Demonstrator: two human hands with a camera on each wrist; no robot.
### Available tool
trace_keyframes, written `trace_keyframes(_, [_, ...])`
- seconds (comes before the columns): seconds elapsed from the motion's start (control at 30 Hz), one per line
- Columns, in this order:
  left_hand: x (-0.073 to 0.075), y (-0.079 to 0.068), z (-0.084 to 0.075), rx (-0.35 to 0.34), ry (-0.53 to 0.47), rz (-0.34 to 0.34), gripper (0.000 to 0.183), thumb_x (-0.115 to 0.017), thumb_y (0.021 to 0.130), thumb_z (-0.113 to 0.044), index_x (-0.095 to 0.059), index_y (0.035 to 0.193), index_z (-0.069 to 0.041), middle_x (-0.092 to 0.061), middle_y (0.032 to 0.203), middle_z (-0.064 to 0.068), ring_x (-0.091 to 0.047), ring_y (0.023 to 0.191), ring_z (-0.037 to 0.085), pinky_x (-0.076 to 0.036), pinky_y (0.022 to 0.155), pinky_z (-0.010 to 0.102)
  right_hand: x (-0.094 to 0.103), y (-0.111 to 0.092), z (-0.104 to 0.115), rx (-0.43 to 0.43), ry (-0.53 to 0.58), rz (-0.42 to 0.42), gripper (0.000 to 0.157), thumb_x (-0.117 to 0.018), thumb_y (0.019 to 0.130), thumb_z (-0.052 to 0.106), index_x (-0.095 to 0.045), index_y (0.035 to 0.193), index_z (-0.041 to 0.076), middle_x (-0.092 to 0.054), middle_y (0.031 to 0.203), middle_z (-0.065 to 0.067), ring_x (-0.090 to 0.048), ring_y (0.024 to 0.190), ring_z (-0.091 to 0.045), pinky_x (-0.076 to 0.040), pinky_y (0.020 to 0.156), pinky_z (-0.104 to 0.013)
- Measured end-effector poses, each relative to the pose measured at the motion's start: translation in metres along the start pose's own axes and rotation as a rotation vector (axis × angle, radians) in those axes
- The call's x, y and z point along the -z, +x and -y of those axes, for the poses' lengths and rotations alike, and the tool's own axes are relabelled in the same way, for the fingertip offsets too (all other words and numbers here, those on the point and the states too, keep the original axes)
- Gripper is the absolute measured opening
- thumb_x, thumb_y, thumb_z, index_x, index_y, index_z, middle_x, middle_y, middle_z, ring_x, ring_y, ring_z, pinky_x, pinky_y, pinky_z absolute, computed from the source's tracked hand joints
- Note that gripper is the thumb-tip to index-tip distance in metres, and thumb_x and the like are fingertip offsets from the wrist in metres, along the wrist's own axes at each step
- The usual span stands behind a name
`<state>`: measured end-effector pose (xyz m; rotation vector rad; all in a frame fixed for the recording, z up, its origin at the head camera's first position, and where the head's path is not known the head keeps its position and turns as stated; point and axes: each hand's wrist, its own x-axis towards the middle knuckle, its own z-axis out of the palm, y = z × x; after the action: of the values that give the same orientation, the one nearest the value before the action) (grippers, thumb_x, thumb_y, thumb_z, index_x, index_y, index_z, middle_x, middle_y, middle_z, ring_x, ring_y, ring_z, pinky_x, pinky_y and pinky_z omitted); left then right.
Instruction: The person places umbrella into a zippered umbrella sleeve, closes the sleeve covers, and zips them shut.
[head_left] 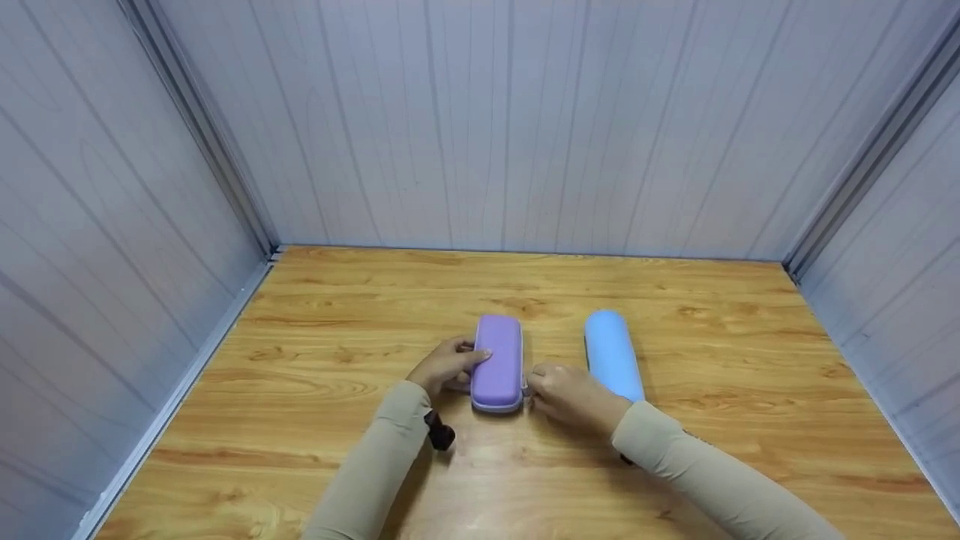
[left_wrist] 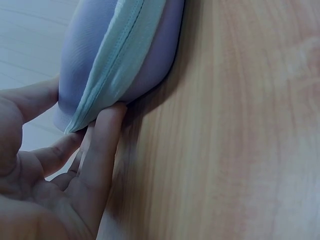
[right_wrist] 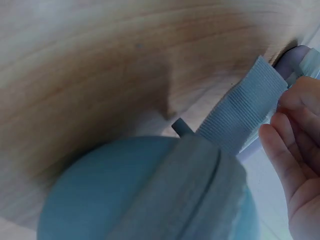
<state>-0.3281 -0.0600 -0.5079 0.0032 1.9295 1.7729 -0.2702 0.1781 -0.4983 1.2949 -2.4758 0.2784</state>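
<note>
A purple zippered hard case stands lengthwise on the table, its pale zipper band running round the side. My left hand grips its left side, thumb on the top and fingers against the side and lower edge. At the lower right edge of that case, my right hand pinches the zipper pull with curled fingers; the pull itself is mostly hidden. A light-blue zippered case lies just right of the right hand, with a grey ribbed strap loop at its end.
The wooden table is bounded by a pale panelled back wall and side walls. A dark wrist-camera mount sits at the left sleeve. The right forearm passes close to the blue case's near end.
</note>
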Motion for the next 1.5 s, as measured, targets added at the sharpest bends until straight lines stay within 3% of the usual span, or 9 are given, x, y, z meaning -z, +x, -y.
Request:
trace_keyframes(0.13, [0.0, 0.0, -0.001, 0.011, 0.017, -0.007, 0.052, -0.065, 0.085, -0.026, -0.045, 0.127, -0.002, -0.055, 0.108, 0.017, -0.064, 0.079, 0.027, -0.053, 0.067, 0.041, -0.002, -0.001, 0.002, -0.004, -0.032, 0.022, 0.006, -0.064, 0.078, 0.018, -0.061, 0.075, 0.014, -0.054, 0.078, 0.003, -0.049, 0.067, -0.011, -0.045, 0.054, -0.025])
trace_keyframes(0.4, [0.0, -0.002, -0.003, -0.004, 0.038, -0.009, 0.052, -0.065, 0.085, -0.026, -0.046, 0.126, -0.001, -0.056, 0.105, 0.016, -0.063, 0.082, 0.026, -0.053, 0.07, 0.039, -0.01, 0.0, 0.005, -0.068, -0.116, 0.044, 0.031, -0.066, 0.079, 0.046, -0.066, 0.069, 0.016, -0.053, 0.073, 0.006, -0.045, 0.065, -0.013, -0.04, 0.056, -0.028])
trace_keyframes(0.6, [0.001, 0.001, 0.0, 0.005, 0.051, -0.027, 0.053, -0.067, 0.083, -0.028, -0.047, 0.125, -0.003, -0.056, 0.106, 0.015, -0.063, 0.082, 0.025, -0.053, 0.07, 0.037, -0.012, 0.0, 0.006, -0.087, -0.148, 0.053, 0.022, -0.063, 0.083, 0.034, -0.068, 0.081, 0.013, -0.063, 0.087, 0.0, -0.054, 0.076, -0.02, -0.047, 0.065, -0.035])
trace_keyframes(0.83, [0.001, 0.001, 0.0, 0.013, 0.056, -0.039, 0.054, -0.067, 0.083, -0.029, -0.047, 0.127, -0.004, -0.056, 0.108, 0.015, -0.062, 0.084, 0.025, -0.052, 0.07, 0.037, -0.013, -0.002, 0.005, -0.098, -0.097, 0.085, 0.024, -0.056, 0.087, 0.034, -0.067, 0.101, 0.018, -0.064, 0.096, 0.0, -0.055, 0.078, -0.02, -0.046, 0.066, -0.036])
trace_keyframes(1.17, [0.0, 0.0, -0.001, 0.009, 0.039, -0.02, 0.052, -0.066, 0.084, -0.027, -0.047, 0.126, -0.003, -0.053, 0.11, 0.016, -0.063, 0.079, 0.023, -0.053, 0.068, 0.037, -0.006, 0.003, 0.006, -0.135, -0.099, 0.125, 0.013, -0.059, 0.083, 0.033, -0.061, 0.079, 0.02, -0.062, 0.082, 0.004, -0.054, 0.07, -0.019, -0.044, 0.06, -0.035])
trace_keyframes(1.37, [-0.001, 0.001, 0.0, -0.002, 0.03, -0.01, 0.054, -0.066, 0.084, -0.025, -0.045, 0.127, -0.001, -0.053, 0.109, 0.016, -0.063, 0.079, 0.025, -0.053, 0.068, 0.039, -0.003, 0.005, 0.005, -0.178, -0.064, 0.151, 0.017, -0.061, 0.08, 0.033, -0.053, 0.069, 0.022, -0.049, 0.065, 0.01, -0.046, 0.062, -0.013, -0.04, 0.056, -0.031])
trace_keyframes(1.5, [-0.001, 0.001, -0.001, 0.009, 0.02, -0.018, 0.052, -0.066, 0.084, -0.025, -0.046, 0.126, -0.002, -0.052, 0.11, 0.017, -0.063, 0.081, 0.026, -0.053, 0.069, 0.04, -0.002, 0.007, 0.003, -0.209, 0.014, 0.178, 0.018, -0.063, 0.079, 0.03, -0.051, 0.068, 0.023, -0.043, 0.061, 0.011, -0.042, 0.058, -0.01, -0.037, 0.053, -0.028])
